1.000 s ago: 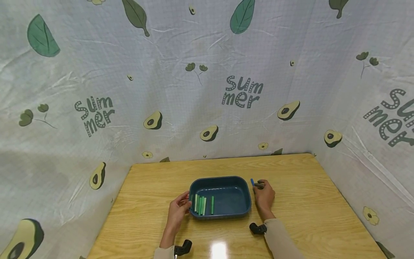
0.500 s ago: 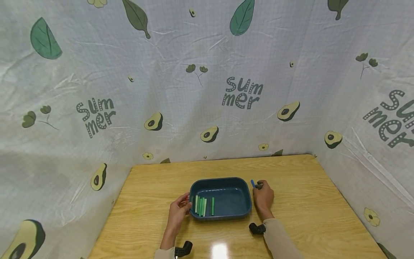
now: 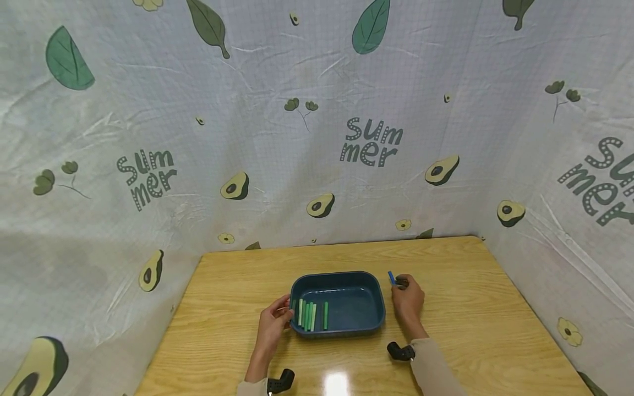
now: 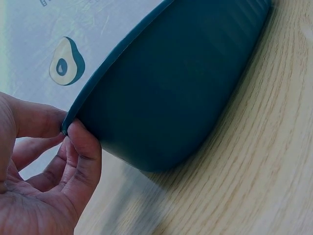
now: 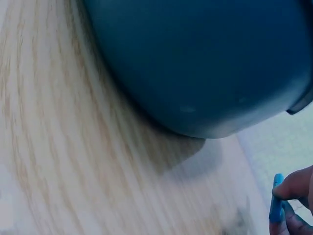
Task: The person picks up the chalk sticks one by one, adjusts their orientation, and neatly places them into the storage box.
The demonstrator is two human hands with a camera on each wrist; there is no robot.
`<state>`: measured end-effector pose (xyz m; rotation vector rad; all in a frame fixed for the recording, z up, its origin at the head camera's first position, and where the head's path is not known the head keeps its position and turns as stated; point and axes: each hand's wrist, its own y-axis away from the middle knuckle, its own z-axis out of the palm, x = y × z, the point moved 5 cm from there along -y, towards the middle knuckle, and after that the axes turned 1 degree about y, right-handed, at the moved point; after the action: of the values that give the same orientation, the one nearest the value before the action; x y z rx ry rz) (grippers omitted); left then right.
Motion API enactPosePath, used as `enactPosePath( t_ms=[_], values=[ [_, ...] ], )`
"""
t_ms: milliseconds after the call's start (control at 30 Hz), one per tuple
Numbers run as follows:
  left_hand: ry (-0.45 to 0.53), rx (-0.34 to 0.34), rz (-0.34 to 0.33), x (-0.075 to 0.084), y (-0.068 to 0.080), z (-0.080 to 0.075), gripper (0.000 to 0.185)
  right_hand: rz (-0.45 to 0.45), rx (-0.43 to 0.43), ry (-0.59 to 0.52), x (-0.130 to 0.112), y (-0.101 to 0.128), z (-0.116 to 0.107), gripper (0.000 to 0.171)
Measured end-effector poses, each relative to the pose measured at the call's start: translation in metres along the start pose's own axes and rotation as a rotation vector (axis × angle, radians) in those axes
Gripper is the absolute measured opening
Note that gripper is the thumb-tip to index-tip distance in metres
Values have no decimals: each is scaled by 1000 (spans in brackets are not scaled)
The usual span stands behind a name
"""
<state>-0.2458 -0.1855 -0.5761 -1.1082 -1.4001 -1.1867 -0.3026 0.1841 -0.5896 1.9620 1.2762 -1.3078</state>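
— So where is the blue stick (image 3: 392, 277) right now?

— Pinched at the tips of the right hand (image 3: 408, 304), just off the right end of the tray (image 3: 369, 319). Thumb and a finger close on its lower part, and the free end pokes up and away from the person, leaning a little to the left. The right wrist view shows the same pinch (image 5: 277, 203), with the tray wall (image 5: 205, 68) near it.

— Which way does the tray lie from that hand?

— To its left, very near but not touching. The stick's long axis runs roughly front to back, about the same as the sticks already inside.

— What's inside, then?

— A handful of green sticks (image 3: 311, 314), lying side by side at the left end, long axes pointing away from the person. One sits a little apart from the rest, to their right. The right half of the tray floor is bare.

— And the other hand?

— The left hand (image 3: 274, 324) grips the tray's left rim; the left wrist view shows the fingers (image 4: 80, 152) curled against the outer wall with the thumb over the lip. It's nearer the green sticks, but the right hand is the one with the blue stick

— Anything else about?

— A wooden table (image 3: 470, 308) and a printed cloth backdrop (image 3: 371, 140) with avocados
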Motion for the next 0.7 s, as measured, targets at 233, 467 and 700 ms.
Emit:
enactPosePath(
  t_ms=[233,467,700],
  values=[
    [0,5,2,0,-2,0,43,-2,-76,-81,-3,1,-5,28],
    [4,6,5,-1,-2,1,44,32,-216,-171,-4,0,-6,35],
    [8,-4,5,1,-1,2,45,297,-475,-541,4,1,-2,48]
  ],
)
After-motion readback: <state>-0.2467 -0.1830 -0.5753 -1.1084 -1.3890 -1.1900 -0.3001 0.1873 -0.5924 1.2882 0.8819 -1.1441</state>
